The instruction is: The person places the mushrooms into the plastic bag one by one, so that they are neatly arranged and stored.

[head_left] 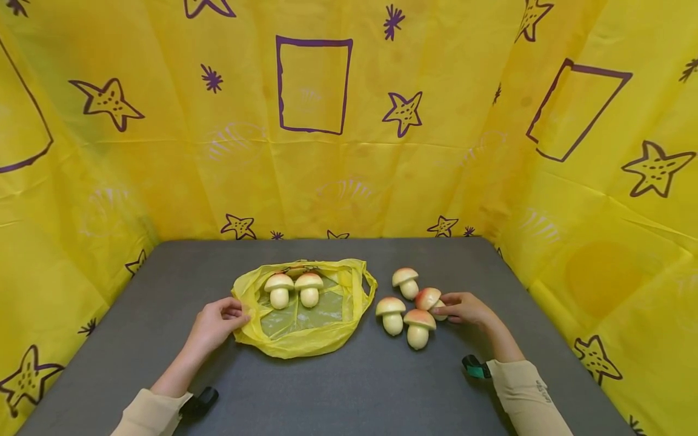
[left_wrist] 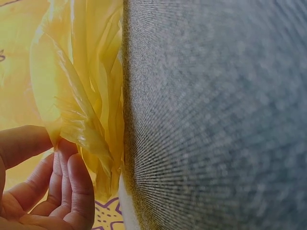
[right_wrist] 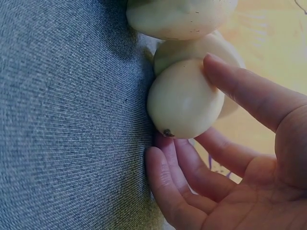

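Observation:
A yellow plastic bag [head_left: 305,348] lies spread with its mouth facing up, and two toy mushrooms [head_left: 280,297] sit side by side inside it. My left hand [head_left: 218,324] pinches the bag's left edge between thumb and fingers; the left wrist view shows the gathered film [left_wrist: 79,120] at the fingertips. To the right of the bag stands a group of several mushrooms with reddish-cream caps. My right hand [head_left: 463,307] holds the rightmost mushroom [head_left: 428,298] by its pale stem [right_wrist: 184,100], thumb on one side and fingers on the other, with the stem close to the table surface.
Three other mushrooms, a back one [head_left: 405,281], a left one [head_left: 391,315] and a front one [head_left: 419,330], stand close around the held one. The grey table [head_left: 327,399] is bordered by yellow cloth walls [head_left: 349,163] with purple drawings.

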A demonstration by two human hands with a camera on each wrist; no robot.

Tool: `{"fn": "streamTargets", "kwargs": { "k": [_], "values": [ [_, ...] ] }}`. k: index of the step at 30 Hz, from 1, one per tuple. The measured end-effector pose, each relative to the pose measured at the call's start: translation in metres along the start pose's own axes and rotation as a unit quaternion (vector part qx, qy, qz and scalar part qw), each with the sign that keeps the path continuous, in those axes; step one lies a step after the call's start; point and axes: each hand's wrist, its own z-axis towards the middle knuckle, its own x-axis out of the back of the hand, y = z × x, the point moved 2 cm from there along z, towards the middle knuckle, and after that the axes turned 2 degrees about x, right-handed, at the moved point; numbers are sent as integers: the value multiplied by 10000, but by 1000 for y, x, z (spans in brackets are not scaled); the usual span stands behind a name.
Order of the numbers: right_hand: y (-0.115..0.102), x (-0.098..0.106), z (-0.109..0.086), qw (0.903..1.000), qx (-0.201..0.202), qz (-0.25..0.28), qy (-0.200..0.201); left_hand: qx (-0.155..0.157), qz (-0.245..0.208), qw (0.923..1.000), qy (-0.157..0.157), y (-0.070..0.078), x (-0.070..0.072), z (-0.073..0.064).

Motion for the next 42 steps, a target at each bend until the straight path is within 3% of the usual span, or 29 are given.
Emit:
{"fn": "streamTargets", "kwargs": {
  "k": [14,22,31,42],
  "values": [
    [-4,0,-2,9998,-73,-96,-132,69,14,10000,19,1,1,-1],
    [-1,2,-2,9995,-182,246,20,61,-12,10000,24,1,1,-2],
    [-10,4,-12,9989,8,246,391,51,24,10000,33,0,1,-2],
    [-23,7,-21,9987,258,152,418,52,31,10000,27,0,0,-1]
  ]
}}
